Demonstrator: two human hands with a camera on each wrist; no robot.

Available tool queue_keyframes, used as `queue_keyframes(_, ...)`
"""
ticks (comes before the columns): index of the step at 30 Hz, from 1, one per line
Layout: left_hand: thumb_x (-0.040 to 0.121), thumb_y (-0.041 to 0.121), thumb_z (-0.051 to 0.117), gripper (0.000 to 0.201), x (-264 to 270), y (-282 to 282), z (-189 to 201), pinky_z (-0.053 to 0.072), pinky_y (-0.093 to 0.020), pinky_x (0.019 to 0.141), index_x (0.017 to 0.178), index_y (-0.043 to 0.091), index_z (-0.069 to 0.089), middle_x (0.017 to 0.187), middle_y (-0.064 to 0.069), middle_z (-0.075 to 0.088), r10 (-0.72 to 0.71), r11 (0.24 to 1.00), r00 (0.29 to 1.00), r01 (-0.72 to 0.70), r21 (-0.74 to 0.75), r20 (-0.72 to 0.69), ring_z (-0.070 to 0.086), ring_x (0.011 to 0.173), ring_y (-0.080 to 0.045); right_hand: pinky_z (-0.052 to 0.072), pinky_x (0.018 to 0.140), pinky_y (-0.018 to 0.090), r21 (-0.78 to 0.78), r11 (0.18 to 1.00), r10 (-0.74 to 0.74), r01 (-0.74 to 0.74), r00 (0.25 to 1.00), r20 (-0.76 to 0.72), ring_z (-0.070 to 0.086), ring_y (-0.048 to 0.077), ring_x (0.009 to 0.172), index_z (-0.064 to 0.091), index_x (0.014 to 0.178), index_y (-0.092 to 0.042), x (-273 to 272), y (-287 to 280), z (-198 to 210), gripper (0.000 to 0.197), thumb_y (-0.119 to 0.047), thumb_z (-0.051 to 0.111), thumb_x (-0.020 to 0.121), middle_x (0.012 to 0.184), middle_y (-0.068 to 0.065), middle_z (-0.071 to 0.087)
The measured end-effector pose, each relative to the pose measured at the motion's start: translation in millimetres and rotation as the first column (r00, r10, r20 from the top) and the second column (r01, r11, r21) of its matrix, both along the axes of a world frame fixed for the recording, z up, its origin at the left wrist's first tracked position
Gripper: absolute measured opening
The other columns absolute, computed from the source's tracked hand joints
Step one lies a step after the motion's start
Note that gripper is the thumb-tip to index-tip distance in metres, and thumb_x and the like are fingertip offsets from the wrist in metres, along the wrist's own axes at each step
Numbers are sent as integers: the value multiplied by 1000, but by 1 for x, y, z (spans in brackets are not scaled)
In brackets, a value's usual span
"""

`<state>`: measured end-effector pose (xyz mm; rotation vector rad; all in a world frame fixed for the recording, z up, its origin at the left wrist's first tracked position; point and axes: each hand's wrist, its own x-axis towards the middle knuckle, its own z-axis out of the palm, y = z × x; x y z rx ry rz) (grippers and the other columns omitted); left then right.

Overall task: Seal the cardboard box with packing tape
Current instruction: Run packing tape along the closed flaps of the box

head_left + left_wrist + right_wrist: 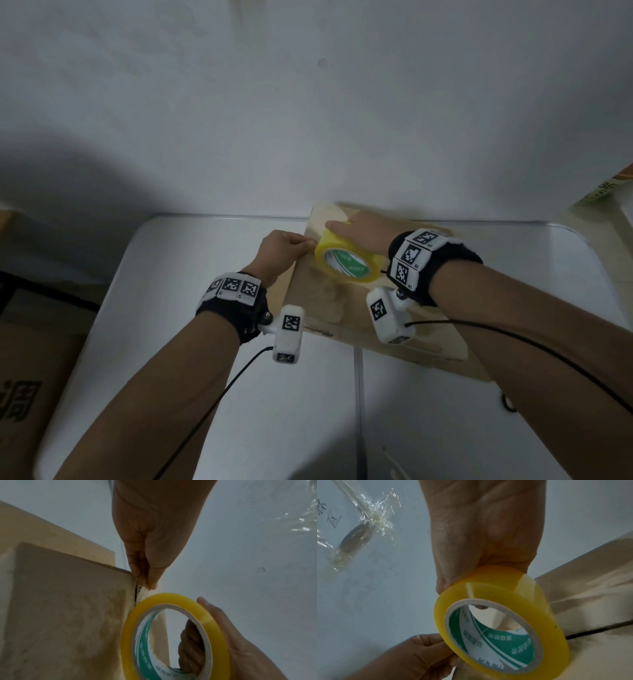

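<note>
A brown cardboard box (335,308) lies on the white table, flaps closed, with a dark seam (590,630) across its top. My right hand (363,229) grips a yellow tape roll (327,255) from above, upright on the box's left part. In the right wrist view this hand (488,555) wraps over the roll (488,588). My left hand (284,250) is at the box's left edge, just beside the roll. Its thumb and forefinger (149,584) pinch what looks like the tape's free end at the box edge (68,615), above the roll (214,628).
The white table (205,394) runs toward me and to the left. Brown cartons (30,377) stand off its left side, and another carton (609,188) is at the far right. Crumpled clear film (368,520) is stuck on the pale wall behind. Black cables trail from both wrists.
</note>
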<state>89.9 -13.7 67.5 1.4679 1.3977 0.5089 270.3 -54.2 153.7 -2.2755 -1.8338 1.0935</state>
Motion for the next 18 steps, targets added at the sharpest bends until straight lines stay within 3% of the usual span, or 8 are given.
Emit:
queue_keyframes(4,85,25,72,14,-2,-1,-3,55,-28,78,93,17,78,88,1,75,14,1000,999,-14,-9,42,67,82,-12,43,91,35,5,1000,-4,4,1000,25,59,29,105,60,117,-9,-2,1,-2,66,-64,36,90,122,12,61)
queue_keyframes(7,86,27,71,16,-2,1,5,48,-18,67,92,15,79,72,7,70,-26,999,1000,26,31,-1,60,66,-3,43,93,36,1,1000,-16,16,999,37,58,30,107,58,122,-9,-2,-1,-1,67,-64,34,91,124,13,60)
queue_keyframes(9,86,28,71,16,-6,5,7,46,-18,66,88,15,79,66,6,67,-41,998,999,42,53,-27,56,61,-2,43,91,35,7,1000,-25,25,999,41,60,29,104,59,120,-9,-3,-1,-1,69,-66,34,90,122,12,62)
queue_keyframes(12,85,29,72,14,-13,7,6,50,-26,73,85,18,80,67,2,68,-52,998,999,53,44,-11,57,65,-7,45,91,36,5,1000,-22,21,999,47,61,28,102,58,121,-10,-7,-1,-3,69,-66,34,89,120,12,62)
queue_keyframes(15,86,26,70,11,-14,7,6,51,-27,72,85,19,79,69,1,70,-71,996,997,72,45,-29,58,66,-9,44,93,36,6,1000,-12,12,999,38,60,28,105,57,123,-10,-6,-1,-1,69,-65,34,90,123,12,61)
queue_keyframes(18,90,13,63,15,-37,26,15,47,-25,69,83,19,74,73,-2,66,72,996,996,-75,48,55,55,66,-10,39,88,33,-7,1000,3,-3,1000,24,57,29,110,55,126,-8,-1,-6,-1,68,-63,32,93,129,13,57)
